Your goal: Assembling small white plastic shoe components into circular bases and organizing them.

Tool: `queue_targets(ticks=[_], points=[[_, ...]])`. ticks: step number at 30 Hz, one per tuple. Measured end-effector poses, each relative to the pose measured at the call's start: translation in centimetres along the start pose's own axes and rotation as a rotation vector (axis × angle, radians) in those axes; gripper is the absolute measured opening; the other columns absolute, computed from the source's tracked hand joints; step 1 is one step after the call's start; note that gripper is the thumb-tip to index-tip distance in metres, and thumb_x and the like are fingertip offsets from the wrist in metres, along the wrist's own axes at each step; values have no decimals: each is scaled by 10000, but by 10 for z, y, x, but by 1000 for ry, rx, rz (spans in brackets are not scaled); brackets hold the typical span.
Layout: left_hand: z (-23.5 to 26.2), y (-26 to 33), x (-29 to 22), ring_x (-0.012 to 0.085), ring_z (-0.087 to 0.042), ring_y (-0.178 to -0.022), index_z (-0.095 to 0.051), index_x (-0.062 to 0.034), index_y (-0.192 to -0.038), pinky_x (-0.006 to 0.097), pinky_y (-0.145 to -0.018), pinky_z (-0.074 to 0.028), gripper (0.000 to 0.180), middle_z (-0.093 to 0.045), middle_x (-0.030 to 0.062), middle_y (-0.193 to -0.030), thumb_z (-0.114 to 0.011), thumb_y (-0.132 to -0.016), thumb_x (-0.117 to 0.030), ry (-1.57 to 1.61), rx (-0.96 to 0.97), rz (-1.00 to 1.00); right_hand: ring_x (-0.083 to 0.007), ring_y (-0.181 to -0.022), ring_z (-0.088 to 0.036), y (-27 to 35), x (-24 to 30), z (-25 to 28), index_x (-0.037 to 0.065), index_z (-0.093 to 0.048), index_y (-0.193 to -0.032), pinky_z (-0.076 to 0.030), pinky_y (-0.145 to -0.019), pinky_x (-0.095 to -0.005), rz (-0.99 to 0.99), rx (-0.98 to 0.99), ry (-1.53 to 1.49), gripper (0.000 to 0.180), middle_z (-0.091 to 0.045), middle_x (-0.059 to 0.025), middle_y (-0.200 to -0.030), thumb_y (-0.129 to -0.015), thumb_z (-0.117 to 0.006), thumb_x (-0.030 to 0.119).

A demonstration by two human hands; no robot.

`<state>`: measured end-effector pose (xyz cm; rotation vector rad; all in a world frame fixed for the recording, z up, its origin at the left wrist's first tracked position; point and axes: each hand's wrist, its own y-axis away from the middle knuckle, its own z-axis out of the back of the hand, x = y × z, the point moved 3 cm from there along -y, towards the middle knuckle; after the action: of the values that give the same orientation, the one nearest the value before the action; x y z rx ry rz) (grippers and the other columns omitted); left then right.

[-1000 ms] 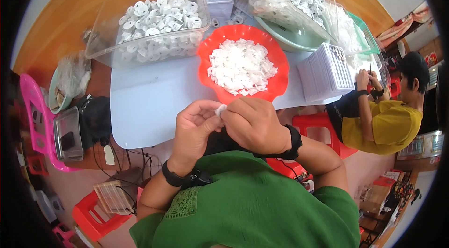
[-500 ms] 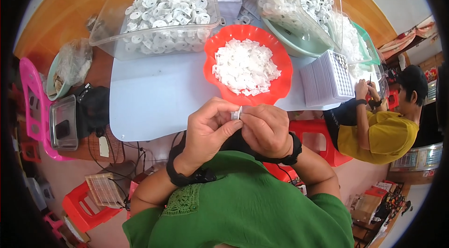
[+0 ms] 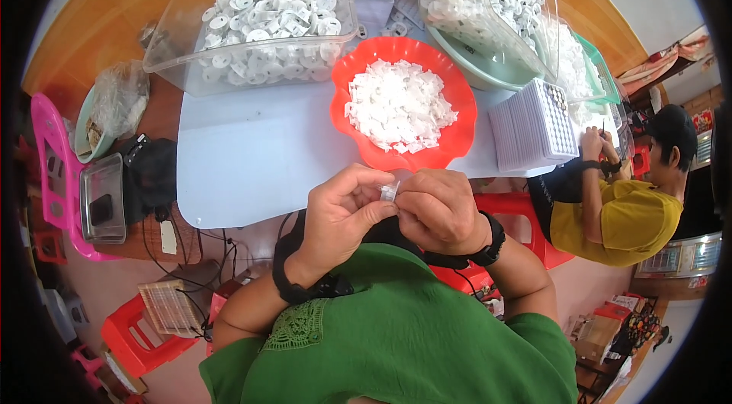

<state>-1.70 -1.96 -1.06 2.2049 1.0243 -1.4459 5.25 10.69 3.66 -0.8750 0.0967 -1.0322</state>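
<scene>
Between my hands, just in front of the red bowl, is a small white plastic part (image 3: 389, 191) with a clear or whitish edge. My left hand (image 3: 340, 215) pinches it between thumb and forefinger. My right hand (image 3: 444, 212) is closed, its fingertips pressed against the part's right side; whether they hold a second piece is hidden. The red scalloped bowl (image 3: 345, 123) beyond my hands holds a heap of small white translucent pieces (image 3: 402, 105). A clear plastic bin (image 3: 169, 56) at the back left is filled with round white plastic parts (image 3: 267, 15).
Stacked white trays (image 3: 530, 129) stand right of the bowl on the pale blue table (image 3: 244, 152). Behind them, another clear bin (image 3: 492, 11) rests tilted on a green basin (image 3: 474, 68). A person in yellow (image 3: 621, 217) works at the right. A pink chair (image 3: 53, 160) stands left.
The small part has turned between my fingers, so its round white face no longer shows edge-on. My right hand has shifted and rotated slightly; my left hand stays nearly in place.
</scene>
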Motion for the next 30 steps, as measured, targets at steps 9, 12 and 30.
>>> queue_targets(ticks=[9,12,30], points=[[-1,-5,2,56,-578,-798,-571,15,-1055,211,-689,-482,235,-615,31,-905,-668,-843,-12,-43,134,-19,-222,-537,-545,2,2,4,-8,-541,-747,-428,-431,-324,-22,-63,57,211,-540,-90,-723,-556,-613,-59],[-2,-4,1,59,-586,-793,-564,14,-1052,214,-682,-485,228,-626,38,-905,-659,-845,4,-85,142,-25,-217,-532,-544,6,1,2,-10,-542,-748,-427,-429,-323,-16,-81,65,211,-542,-89,-721,-554,-612,-58],[6,-5,27,121,-588,-791,-564,14,-1147,251,-699,-496,282,-629,82,-965,-539,-950,-187,390,242,317,-145,-580,-577,12,-12,25,6,-561,-784,-435,-502,-264,-512,-80,-328,111,-568,-64,-669,-733,-597,-86]])
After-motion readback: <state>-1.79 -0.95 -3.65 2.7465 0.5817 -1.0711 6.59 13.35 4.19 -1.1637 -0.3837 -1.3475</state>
